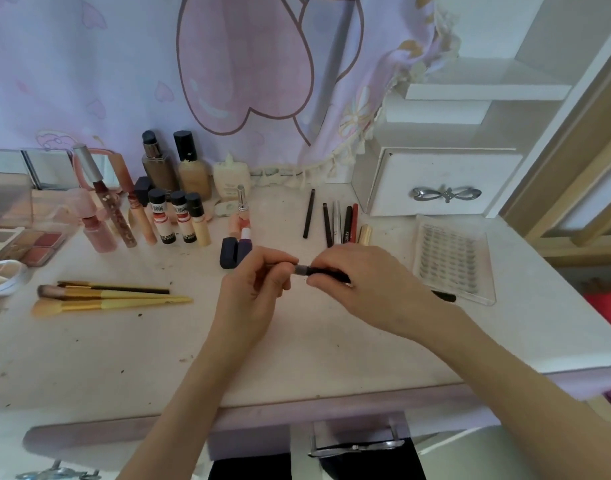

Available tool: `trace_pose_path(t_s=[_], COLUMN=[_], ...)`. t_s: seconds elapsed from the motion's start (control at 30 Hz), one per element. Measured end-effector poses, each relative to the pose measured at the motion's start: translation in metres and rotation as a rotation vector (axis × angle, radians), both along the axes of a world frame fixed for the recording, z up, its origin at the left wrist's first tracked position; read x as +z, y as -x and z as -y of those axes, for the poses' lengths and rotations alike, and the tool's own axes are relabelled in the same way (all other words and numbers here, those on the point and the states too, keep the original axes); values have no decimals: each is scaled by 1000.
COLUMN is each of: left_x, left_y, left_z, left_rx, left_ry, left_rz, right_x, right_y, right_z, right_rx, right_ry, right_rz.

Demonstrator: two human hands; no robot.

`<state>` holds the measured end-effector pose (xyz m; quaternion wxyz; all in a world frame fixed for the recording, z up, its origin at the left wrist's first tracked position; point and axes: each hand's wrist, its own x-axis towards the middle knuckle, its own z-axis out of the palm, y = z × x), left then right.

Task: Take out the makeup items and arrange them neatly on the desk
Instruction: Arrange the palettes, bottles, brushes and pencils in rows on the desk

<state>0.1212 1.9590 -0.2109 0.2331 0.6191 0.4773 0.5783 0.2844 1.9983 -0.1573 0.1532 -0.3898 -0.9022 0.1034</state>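
1. At the far left of the desk [124,358] you have an open palette [27,242] and a round compact [3,277].
2. Just right of them lie 3 brushes [106,296], handles pointing right, side by side and touching.
3. Behind the brushes stands a cluster of tubes [172,220] and 2 tall bottles [176,164] against the curtain [124,64].
4. A dark blue lipstick [235,249] lies open just behind your left hand.
5. Your left hand [255,289] pinches the grey end of a black pencil [318,271] with curled fingers.
6. Your right hand [366,282] grips the same pencil's dark barrel, fingers curled round it; the pencil is held level above the desk's middle, between both hands.
7. Behind your right hand, 6 or so slim pens [338,220] lie in a row, roughly parallel.
8. Farther right, a clear lash tray [453,258] lies flat near the desk edge, with a white drawer [442,185] behind it.
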Motion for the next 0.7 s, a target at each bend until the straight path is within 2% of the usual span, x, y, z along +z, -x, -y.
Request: trace_pose_path(t_s=[0.13,0.3,0.57,0.7], left_x=[0,-1,0,3], left_y=[7,11,8,4], left_z=[-1,-4,-7,-8], left_rx=[-159,-287,-209,-153], left_ry=[87,175,173,204], left_rz=[266,373,458,489], right_x=[-9,-11,-19,-19], right_y=[10,17,24,27], right_z=[3,7,10,9], right_rx=[33,58,14,3], right_ry=[179,387,380,349], right_rz=[-168,-349,-514,-518])
